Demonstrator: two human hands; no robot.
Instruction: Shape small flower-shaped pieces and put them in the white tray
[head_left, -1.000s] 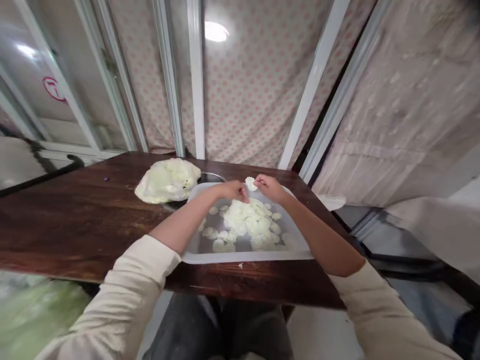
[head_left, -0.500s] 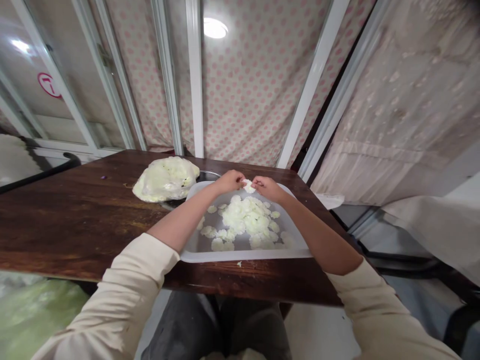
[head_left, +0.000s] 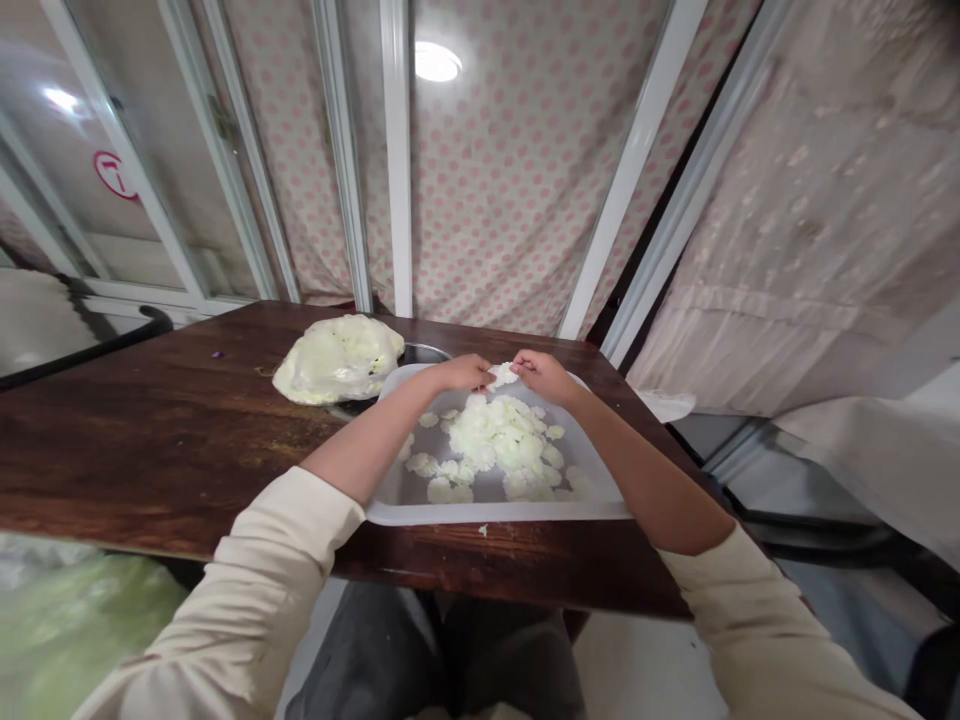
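Observation:
A grey-white plastic tray (head_left: 495,512) lies on the dark wooden table (head_left: 150,450) in front of me. It holds a heap of several thin, pale round pieces (head_left: 502,440). Over the tray's far edge my left hand (head_left: 466,372) and my right hand (head_left: 541,374) meet, both pinched on one small white piece (head_left: 502,376) held between them. Cream sleeves cover my forearms up to the elbows.
A clear plastic bag of pale lumps (head_left: 339,358) lies left of the tray, partly over a dark metal dish (head_left: 420,354). White window frames and a dotted curtain (head_left: 510,180) rise behind the table. The table's right edge drops to a floor with cloth-covered things.
My left hand rose from the heap to join my right hand on the small white piece. Both hands stay at the tray's far edge; the view shifted slightly.

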